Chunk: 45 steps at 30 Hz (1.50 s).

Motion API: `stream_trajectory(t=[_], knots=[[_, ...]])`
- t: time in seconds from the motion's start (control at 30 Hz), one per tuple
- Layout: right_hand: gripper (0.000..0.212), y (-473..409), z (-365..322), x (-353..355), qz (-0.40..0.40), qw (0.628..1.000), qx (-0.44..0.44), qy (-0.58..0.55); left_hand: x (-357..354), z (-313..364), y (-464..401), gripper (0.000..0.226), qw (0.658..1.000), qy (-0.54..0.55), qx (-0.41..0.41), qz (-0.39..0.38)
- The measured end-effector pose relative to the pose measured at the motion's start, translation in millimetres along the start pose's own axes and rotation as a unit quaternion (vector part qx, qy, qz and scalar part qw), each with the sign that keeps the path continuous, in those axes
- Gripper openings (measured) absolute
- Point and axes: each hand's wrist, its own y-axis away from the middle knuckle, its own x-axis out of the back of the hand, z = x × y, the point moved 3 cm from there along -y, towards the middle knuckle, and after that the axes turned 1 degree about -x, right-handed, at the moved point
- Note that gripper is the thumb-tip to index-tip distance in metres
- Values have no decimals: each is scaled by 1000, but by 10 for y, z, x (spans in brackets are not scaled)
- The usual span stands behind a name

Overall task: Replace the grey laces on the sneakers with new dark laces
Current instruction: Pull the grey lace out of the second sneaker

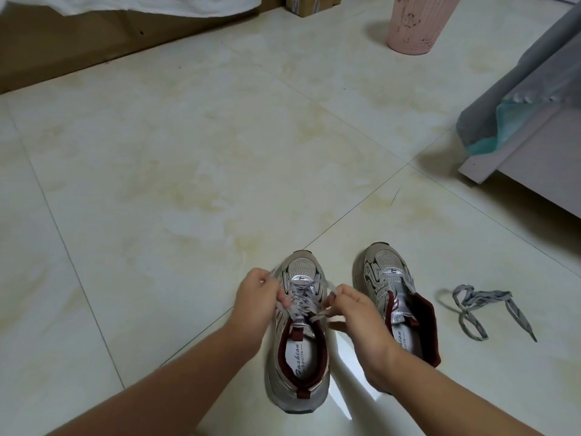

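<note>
Two grey sneakers with maroon lining stand side by side on the floor tiles. The left sneaker (297,350) still carries a grey lace (300,302) threaded through its eyelets. My left hand (257,297) pinches that lace at the shoe's left side. My right hand (352,305) pinches the same lace at the shoe's right side. The right sneaker (394,294) has no lace and its tongue lies open. A loose grey lace (481,309) lies tangled on the floor to the right of it. No dark lace is in view.
A pink bin (418,23) stands at the back right. A grey cabinet corner (518,146) with a grey and teal cloth juts in from the right. A brown board with white cloth (132,4) over it runs along the back left.
</note>
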Motion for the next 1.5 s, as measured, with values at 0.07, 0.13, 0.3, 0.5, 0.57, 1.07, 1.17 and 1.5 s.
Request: stream_trajectory(t=[0.07, 0.13, 0.3, 0.5, 0.57, 1.07, 1.17, 1.5], knots=[[24, -56, -37, 98, 44, 999, -4, 12, 80, 13, -71, 8, 999, 1, 15, 35], [17, -127, -26, 204, 94, 992, -12, 78, 152, -41, -129, 18, 997, -30, 49, 54], [50, -154, 12, 238, 92, 866, 19, 491, 216, -144, -76, 72, 922, -384, 20, 47], [13, -117, -69, -38, -23, 833, 157, 530, 92, -88, 36, 15, 897, -397, -190, -30], [19, -150, -63, -23, -24, 880, 103, 463, 46, -145, 92, 15, 914, -350, -191, -79], [8, -182, -213, -110, -52, 823, 110, 555, -36, -294, 91, 24, 854, -471, -200, -96], [22, -198, -378, -119, 11, 645, 279, 711, -6, -305, 108, 26, 851, -475, -205, -88], [31, -211, -55, -26, -87, 888, -13, 451, 1, -339, 76, 25, 853, -479, -194, -66]])
